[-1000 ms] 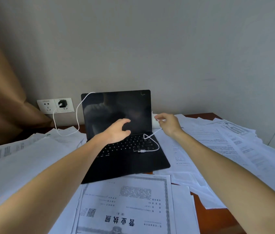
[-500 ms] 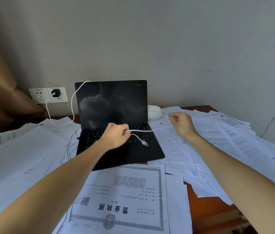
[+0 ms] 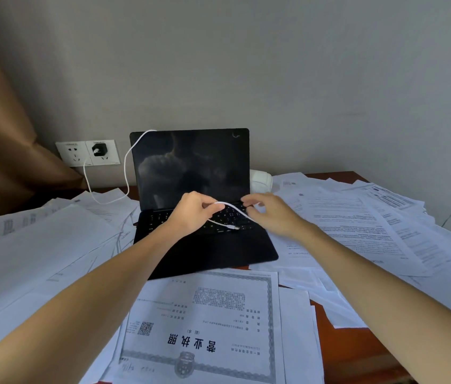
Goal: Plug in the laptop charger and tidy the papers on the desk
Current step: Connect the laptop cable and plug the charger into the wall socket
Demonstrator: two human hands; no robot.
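A black laptop (image 3: 191, 164) stands open on the desk with a dark screen. A white charger cable (image 3: 126, 173) runs from a black plug (image 3: 98, 149) in the wall socket, over the screen's left corner and across the keyboard. My left hand (image 3: 191, 210) pinches the cable over the keyboard. The cable's connector end (image 3: 232, 227) hangs loose just above the keys. My right hand (image 3: 268, 212) hovers beside it with fingers spread, touching the cable near its loop. Loose papers (image 3: 371, 217) cover the desk on both sides.
A framed certificate sheet (image 3: 205, 328) lies in front of the laptop. A white object (image 3: 260, 180) sits behind the laptop's right side. A second wall socket (image 3: 72, 153) is free. A brown curtain (image 3: 2, 134) hangs at the left. Bare desk wood (image 3: 338, 350) shows at lower right.
My right hand has let go of the cable's far stretch and moved left toward the keyboard. My left hand keeps its pinch on the cable, and the connector end now dangles to the right.
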